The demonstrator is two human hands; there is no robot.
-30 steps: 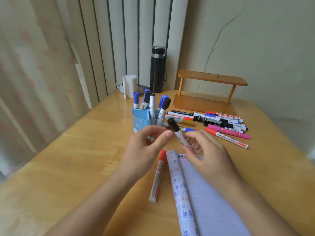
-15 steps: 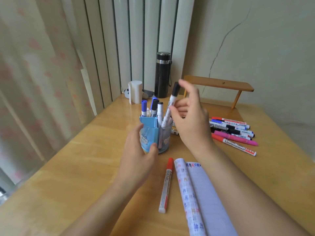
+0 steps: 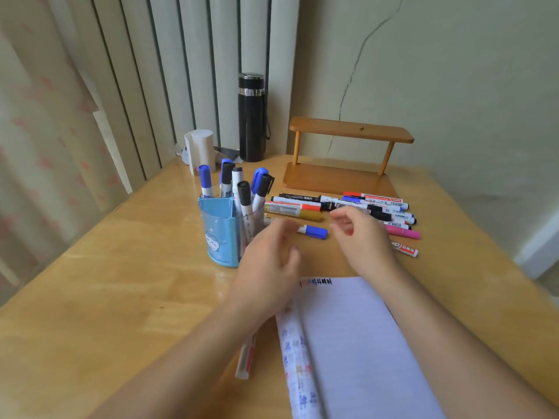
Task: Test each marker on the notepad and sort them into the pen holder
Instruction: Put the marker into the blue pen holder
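Note:
A blue pen holder (image 3: 218,234) stands mid-table with several blue- and black-capped markers upright in it, among them a black-capped marker (image 3: 245,195). My left hand (image 3: 269,267) hovers just right of the holder, blurred, fingers loosely bent, holding nothing. My right hand (image 3: 360,237) hangs empty above the table in front of a pile of loose markers (image 3: 348,207). A blue-capped marker (image 3: 314,231) lies between my hands. The open lined notepad (image 3: 354,343) with test scribbles at its top lies near me. A red marker (image 3: 246,358) lies partly under my left forearm.
A wooden two-level shelf (image 3: 348,158) stands behind the loose markers. A black flask (image 3: 252,117) and a white cylinder (image 3: 201,152) stand at the back by the vertical blinds. The wooden table (image 3: 106,282) has bare room on the left.
My right hand has dropped the black-capped marker into the holder and pulled back to the right, empty. My left hand has left the holder's front and moved right.

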